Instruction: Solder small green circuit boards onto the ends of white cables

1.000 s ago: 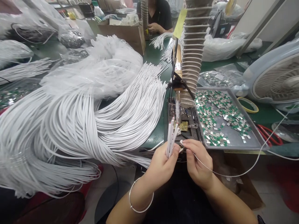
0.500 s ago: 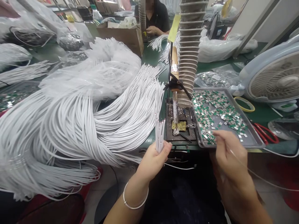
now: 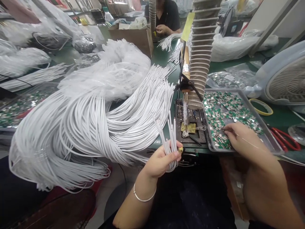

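My left hand [image 3: 160, 161] is closed around a small bunch of white cable ends [image 3: 167, 135] that stick up and fan out just in front of the table edge. My right hand [image 3: 240, 137] reaches over the grey metal tray [image 3: 271, 141], fingertips pinched down among the many small green and silver parts [image 3: 221, 109]. A thin solder wire [image 3: 250, 143] runs across the back of that hand. A soldering iron [image 3: 185, 95] hangs clamped, tip down, over a black stand [image 3: 190, 133] between both hands.
A huge heap of looped white cables [image 3: 95, 117] covers the table's left. A ribbed extraction hose [image 3: 200, 51] rises behind the iron. A fan [image 3: 286, 79], yellow tape ring [image 3: 260, 106] and red scissors [image 3: 286, 140] lie right. Another person [image 3: 166, 19] sits across, by a cardboard box [image 3: 135, 35].
My right hand has left the cable ends, swung right and settled on the parts tray. My left hand stays near the table edge, with its cable bunch now more fanned out.
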`<action>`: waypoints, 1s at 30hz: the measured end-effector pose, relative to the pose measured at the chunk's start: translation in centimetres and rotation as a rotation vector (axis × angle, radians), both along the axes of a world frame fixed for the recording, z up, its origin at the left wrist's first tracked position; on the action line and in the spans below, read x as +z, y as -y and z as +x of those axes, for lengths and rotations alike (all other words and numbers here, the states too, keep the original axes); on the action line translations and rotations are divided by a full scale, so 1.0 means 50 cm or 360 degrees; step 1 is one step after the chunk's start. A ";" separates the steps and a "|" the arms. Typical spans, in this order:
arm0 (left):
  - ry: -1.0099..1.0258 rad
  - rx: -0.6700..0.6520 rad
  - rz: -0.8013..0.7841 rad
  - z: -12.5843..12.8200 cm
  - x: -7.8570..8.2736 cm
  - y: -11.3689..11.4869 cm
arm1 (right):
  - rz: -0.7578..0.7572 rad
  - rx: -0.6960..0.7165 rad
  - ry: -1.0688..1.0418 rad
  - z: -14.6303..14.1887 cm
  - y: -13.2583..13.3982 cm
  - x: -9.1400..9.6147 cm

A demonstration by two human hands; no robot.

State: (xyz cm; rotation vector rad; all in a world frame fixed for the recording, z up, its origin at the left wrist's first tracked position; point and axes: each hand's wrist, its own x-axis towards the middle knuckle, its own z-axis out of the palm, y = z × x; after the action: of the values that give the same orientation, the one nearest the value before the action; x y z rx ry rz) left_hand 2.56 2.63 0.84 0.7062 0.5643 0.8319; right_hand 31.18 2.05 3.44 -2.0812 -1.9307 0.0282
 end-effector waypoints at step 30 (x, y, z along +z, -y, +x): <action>0.0157 -0.0032 -0.0036 0.013 -0.023 -0.003 | 0.0314 -0.0116 -0.0041 -0.026 0.025 0.017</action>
State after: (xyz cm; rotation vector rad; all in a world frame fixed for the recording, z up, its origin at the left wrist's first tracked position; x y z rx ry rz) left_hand 3.23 2.77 -0.30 0.6454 0.4765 0.8361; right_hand 29.90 0.81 4.27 -2.0083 -1.7636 -0.1447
